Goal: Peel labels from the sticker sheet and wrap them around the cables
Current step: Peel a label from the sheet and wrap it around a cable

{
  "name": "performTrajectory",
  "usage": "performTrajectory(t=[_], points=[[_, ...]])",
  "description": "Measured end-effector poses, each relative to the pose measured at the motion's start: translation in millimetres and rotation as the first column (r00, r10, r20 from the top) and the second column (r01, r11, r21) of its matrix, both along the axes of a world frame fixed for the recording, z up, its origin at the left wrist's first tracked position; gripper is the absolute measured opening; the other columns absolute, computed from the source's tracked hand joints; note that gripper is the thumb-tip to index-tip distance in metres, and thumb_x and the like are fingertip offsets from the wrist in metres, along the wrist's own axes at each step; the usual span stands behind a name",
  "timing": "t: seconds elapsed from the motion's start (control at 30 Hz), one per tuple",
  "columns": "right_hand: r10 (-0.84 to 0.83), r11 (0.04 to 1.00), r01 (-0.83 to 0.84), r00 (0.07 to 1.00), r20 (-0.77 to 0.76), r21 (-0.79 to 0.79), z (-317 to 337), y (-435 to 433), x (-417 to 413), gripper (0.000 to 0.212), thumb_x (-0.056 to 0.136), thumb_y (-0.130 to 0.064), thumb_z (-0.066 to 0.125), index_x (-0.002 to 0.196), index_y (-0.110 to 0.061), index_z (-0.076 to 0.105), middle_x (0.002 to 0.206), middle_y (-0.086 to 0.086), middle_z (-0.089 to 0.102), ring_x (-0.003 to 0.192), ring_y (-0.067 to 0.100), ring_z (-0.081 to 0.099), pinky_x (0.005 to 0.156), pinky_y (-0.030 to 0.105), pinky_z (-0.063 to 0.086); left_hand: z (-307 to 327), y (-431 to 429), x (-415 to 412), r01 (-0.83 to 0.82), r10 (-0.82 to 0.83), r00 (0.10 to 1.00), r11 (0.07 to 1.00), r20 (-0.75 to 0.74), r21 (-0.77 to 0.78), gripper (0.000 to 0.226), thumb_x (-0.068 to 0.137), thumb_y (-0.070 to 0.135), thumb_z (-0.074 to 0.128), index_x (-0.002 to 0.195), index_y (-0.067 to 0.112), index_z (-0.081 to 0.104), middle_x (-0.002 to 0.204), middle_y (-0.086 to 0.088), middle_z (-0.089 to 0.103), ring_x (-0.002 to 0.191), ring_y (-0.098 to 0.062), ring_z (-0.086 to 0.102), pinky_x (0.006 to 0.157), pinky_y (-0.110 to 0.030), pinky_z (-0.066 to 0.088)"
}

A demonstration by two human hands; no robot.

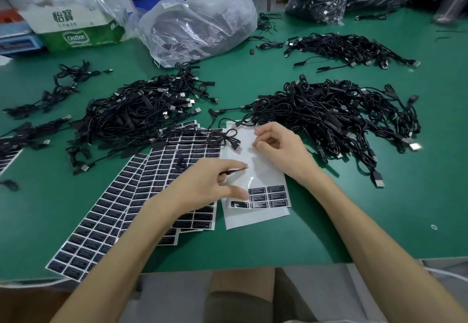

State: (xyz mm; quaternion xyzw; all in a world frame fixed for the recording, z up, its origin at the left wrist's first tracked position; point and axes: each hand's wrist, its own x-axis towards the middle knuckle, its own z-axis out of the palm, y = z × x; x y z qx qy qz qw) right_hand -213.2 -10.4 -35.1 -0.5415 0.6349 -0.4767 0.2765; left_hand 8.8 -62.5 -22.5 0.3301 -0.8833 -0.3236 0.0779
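Trouble can begin at the left hand [210, 183], which closes its fingers on a thin pointed tool [243, 168], probably tweezers, while its thumb presses the almost used sticker sheet [255, 170] onto the worktop [253, 244]. The right hand [278, 148] hovers over the upper part of the same sheet with thumb and forefinger curled toward each other. I cannot tell if they pinch something or are empty.

The labels [266, 197] left on this sheet, seven as I count, sit in its lower corner, just beside the left thumb. If the tool tip goes too deep under a label edge, it may tear the label or scratch the print. If the thumb slips, the glossy backing can rise together with the label. A peeled label may also curl and stick to itself or to a finger before it reaches a cable.

One loose cable [237, 148] lies across the top of the sheet and the full sheets [131, 196] beside it, and pulling it carelessly could drag the paper. Further out, the two cable piles [329, 115] look the same, so wrapped and unwrapped cables could get mixed.
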Motion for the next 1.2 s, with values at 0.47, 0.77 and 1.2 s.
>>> performTrajectory(t=[0.47,0.77,1.2], points=[[0.014,1.000,-0.014,1.000,-0.005,0.014,4.6,4.7,0.2,0.019,0.097,-0.002,0.062,0.114,-0.009,0.066,0.098,-0.001,0.079,0.098,0.016,0.072,0.092,0.023,0.053,2.8,11.8,-7.9,0.015,-0.005,0.998,0.989,0.064,-0.146,0.070,0.075,0.058,0.083,0.136,0.029,0.065,0.087,0.015,0.044,0.079,0.002,0.047,0.073,-0.033,0.041],[0.022,1.000,-0.022,1.000,0.002,0.016,6.0,6.0,0.7,0.019,0.097,-0.002,0.063,0.115,-0.007,0.066,0.098,0.002,0.078,0.098,0.017,0.072,0.096,0.031,0.054,-2.2,18.8,-7.4,-0.030,-0.005,0.995,0.934,-0.098,-0.356,0.038,0.087,0.038,0.079,0.123,0.026,0.070,0.109,0.015,0.044,0.074,-0.019,0.054,0.070,-0.043,0.053],[0.010,1.000,-0.010,1.000,0.005,0.028,7.7,6.8,1.9,0.018,0.097,-0.002,0.062,0.114,-0.006,0.066,0.098,0.002,0.078,0.096,0.017,0.072,0.097,0.037,0.055,-3.0,29.6,-12.1,-0.097,-0.031,0.978,0.803,-0.204,-0.589,0.017,0.098,0.031,0.073,0.108,0.018,0.072,0.103,0.004,0.059,0.065,-0.013,0.051,0.047,-0.039,0.051]])
